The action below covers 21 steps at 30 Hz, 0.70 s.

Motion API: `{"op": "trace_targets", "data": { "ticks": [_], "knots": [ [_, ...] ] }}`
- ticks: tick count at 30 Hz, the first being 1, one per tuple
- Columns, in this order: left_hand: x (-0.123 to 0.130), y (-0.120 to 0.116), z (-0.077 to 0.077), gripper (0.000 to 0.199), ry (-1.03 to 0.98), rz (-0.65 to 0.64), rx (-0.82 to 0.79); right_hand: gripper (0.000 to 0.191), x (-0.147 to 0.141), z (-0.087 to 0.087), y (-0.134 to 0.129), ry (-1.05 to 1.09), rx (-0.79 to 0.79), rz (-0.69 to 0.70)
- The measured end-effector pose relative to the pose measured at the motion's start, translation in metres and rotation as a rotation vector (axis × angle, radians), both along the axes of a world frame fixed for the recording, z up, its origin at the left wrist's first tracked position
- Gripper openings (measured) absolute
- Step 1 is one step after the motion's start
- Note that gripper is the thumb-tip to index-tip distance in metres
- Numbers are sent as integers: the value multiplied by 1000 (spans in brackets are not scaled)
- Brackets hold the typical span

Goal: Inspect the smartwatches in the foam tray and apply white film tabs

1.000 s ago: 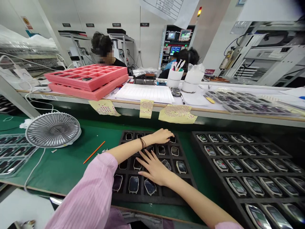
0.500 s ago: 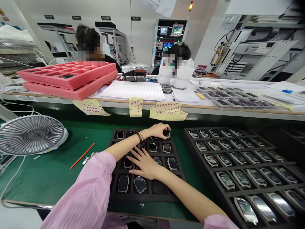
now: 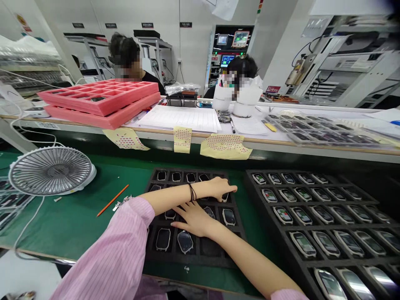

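Note:
A black foam tray [image 3: 200, 259] with several smartwatches, screens up in its slots, lies in front of me. My left hand [image 3: 222, 188] reaches across to the tray's right side, its fingers closed around a smartwatch [image 3: 225, 197] that they partly cover. One finger sticks out to the right. Under the left forearm, my right hand [image 3: 194, 220] rests over the middle of the tray with fingers spread, holding nothing. Closest to its thumb is a smartwatch [image 3: 185, 241] in the front row. The left wrist and forearm hide several slots.
At right stands a larger black tray [image 3: 286, 250] full of watches. A white fan [image 3: 53, 171], an orange stick [image 3: 112, 201] and small metal parts [image 3: 122, 203] are at left. Pink foam trays [image 3: 103, 109], paper sheets [image 3: 179, 119] and a clear tray [image 3: 325, 129] occupy the shelf. Two people sit beyond.
My left hand has moved from a watch at the tray's far right corner nearer to me, onto one in the row before it. The right hand stays spread; the view has shifted slightly.

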<state>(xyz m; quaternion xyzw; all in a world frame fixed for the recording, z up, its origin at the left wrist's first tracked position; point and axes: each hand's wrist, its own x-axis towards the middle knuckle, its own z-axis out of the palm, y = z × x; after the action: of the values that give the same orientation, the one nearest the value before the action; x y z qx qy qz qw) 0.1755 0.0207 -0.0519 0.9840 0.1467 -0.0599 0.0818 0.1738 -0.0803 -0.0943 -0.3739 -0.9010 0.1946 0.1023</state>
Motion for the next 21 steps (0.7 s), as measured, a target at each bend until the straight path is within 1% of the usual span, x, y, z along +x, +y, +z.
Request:
{"op": "trace_targets", "data": {
  "ticks": [2,4,7,9,11,13,16,18,21],
  "knots": [
    [-7,3,6,48,-15,12,-13,69,0,-1,1,-5,9,10],
    [-19,5,16,42,-40,34,-26,71,0,-3,2,-16,19,19],
    [-41,4,32,38,-58,119,-43,72,0,-5,3,-38,36,34],
    [-55,1,38,37,-10,175,-32,72,-1,-4,3,-46,55,38],
    [-64,-2,38,36,56,195,-19,68,-3,0,1,-49,78,32],
    [-67,-5,34,36,98,199,-18,59,-5,5,-3,-43,101,41],
    [-63,-9,26,40,143,209,-10,49,-9,11,-11,-17,128,114],
    [-58,-12,22,46,162,214,1,46,-11,13,-14,-11,124,159],
    [-54,-15,16,54,151,230,19,45,-12,13,-15,-10,98,175]
  ]
}}
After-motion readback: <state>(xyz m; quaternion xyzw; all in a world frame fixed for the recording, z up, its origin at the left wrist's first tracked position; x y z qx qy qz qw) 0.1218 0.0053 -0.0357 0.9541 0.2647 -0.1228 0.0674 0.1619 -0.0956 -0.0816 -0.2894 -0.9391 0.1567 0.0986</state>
